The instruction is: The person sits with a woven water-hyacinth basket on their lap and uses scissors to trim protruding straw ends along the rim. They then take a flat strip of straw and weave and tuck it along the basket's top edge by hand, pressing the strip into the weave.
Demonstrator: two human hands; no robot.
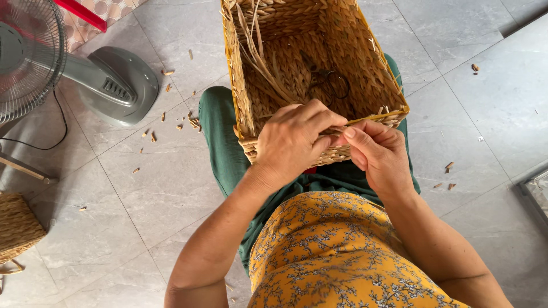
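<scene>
Step in hand: a seated person weaves the near rim of a rectangular straw basket (319, 63), which rests on the lap over green trousers (220, 142); by the look of it the body is woven and the rim binding is under way.
Left hand (294, 140): it lies over the near rim toward its left corner, knuckles up, wrist bent down, fingers curled and pinched shut on a straw strand (337, 130) at the rim.
Right hand (377, 151): just beside the left and touching it at the fingertips; thumb and forefinger close narrowly on the same strand, palm turned inward.
Arms: both forearms come up from the bottom edge of the view, elbows out, over a yellow flowered top (337, 256).
Next move calls for: judging from the pinch, a firm pull to seat the strand against the rim, while one hand keeps the basket from tipping off the lap.
Inside the basket: loose straw ends (265, 63) stand along the left wall; a dark, thin tool lies on the bottom, too dim to name.
Floor (171, 188): grey tiles strewn with straw clippings (194, 121).
Far left: the base of a standing fan (114, 85) and, at the left edge, part of another basket (17, 228).
</scene>
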